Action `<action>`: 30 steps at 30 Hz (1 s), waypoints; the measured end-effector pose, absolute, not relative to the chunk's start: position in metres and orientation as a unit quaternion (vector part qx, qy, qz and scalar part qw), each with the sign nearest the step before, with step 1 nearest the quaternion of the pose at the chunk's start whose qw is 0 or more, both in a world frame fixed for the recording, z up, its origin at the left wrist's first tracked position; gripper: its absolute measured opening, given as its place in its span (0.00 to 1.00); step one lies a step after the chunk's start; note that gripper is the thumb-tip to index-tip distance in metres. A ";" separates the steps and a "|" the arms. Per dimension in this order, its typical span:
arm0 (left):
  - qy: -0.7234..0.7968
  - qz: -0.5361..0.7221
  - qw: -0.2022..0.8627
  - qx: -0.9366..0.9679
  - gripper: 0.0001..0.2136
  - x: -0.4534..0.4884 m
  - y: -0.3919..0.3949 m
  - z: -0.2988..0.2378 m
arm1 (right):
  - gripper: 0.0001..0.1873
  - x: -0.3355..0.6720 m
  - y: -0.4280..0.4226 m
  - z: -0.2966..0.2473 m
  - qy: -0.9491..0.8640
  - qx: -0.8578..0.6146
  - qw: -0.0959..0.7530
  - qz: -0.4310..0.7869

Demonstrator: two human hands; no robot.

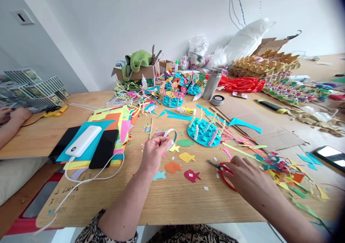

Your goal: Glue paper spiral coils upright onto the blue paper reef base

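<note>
My left hand point(155, 150) is raised over the wooden table point(172, 203) and pinches a small roll of white tape point(170, 135) with a strip pulled between the fingers. My right hand point(246, 176) rests on the red-handled scissors point(222, 169) lying on the table, fingers curled over the handles. Between the hands lie several paper fish cut-outs: yellow point(187, 157), orange point(173, 167), red point(192, 175) and light blue point(159, 176). Behind them stands a blue round paper base point(204, 132) with beaded stalks.
A white power bank point(83, 140) and two dark phones lie on stacked coloured paper point(118, 122) at left. Paper scraps point(285, 171) pile at right, beside another phone point(331, 157). A glue bottle point(186, 110), metal bottle point(211, 85), boxes and egg trays sit farther back. Another person's arm point(10, 122) is at far left.
</note>
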State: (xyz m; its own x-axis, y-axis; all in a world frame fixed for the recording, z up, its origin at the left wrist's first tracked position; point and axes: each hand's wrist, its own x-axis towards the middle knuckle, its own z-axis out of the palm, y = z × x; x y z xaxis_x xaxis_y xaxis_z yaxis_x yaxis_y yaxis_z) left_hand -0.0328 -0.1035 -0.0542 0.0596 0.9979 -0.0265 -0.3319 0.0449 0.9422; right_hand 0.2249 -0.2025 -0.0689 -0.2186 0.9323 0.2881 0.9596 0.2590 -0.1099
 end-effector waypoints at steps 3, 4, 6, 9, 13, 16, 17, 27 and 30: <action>0.398 0.549 0.609 0.411 0.06 -0.032 -0.105 -0.053 | 0.13 0.201 -0.189 -0.049 -0.722 -0.641 0.229 0.120; 0.396 0.546 0.614 0.411 0.06 -0.032 -0.105 -0.053 | 0.14 0.190 -0.183 -0.043 -0.695 -0.637 0.269 0.196; 0.389 0.541 0.621 0.411 0.06 -0.032 -0.106 -0.053 | 0.15 0.167 -0.169 -0.034 -0.637 -0.606 0.350 0.324; 0.380 0.543 0.624 0.415 0.05 -0.032 -0.106 -0.053 | 0.16 0.136 -0.148 -0.029 -0.563 -0.554 0.428 0.439; 0.384 0.544 0.613 0.425 0.05 -0.033 -0.105 -0.055 | 0.19 0.114 -0.136 -0.033 -0.508 -0.511 0.457 0.522; 0.383 0.545 0.612 0.427 0.06 -0.034 -0.105 -0.055 | 0.20 0.109 -0.135 -0.035 -0.484 -0.497 0.467 0.549; 0.380 0.544 0.613 0.428 0.06 -0.034 -0.105 -0.055 | 0.21 0.108 -0.135 -0.036 -0.478 -0.493 0.470 0.555; 0.376 0.543 0.593 0.461 0.05 -0.034 -0.105 -0.058 | 0.19 0.102 -0.134 -0.033 -0.451 -0.493 0.479 0.570; 0.382 0.548 0.576 0.472 0.04 -0.034 -0.105 -0.060 | 0.19 0.102 -0.134 -0.032 -0.454 -0.491 0.472 0.574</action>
State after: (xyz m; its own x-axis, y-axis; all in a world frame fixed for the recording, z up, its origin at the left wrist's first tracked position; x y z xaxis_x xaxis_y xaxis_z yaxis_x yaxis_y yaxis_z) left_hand -0.0345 -0.1050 -0.0597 0.1084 0.9911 0.0770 -0.2696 -0.0452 0.9619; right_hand 0.1016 -0.1338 -0.0323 -0.0727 0.9881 -0.1357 -0.0955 -0.1424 -0.9852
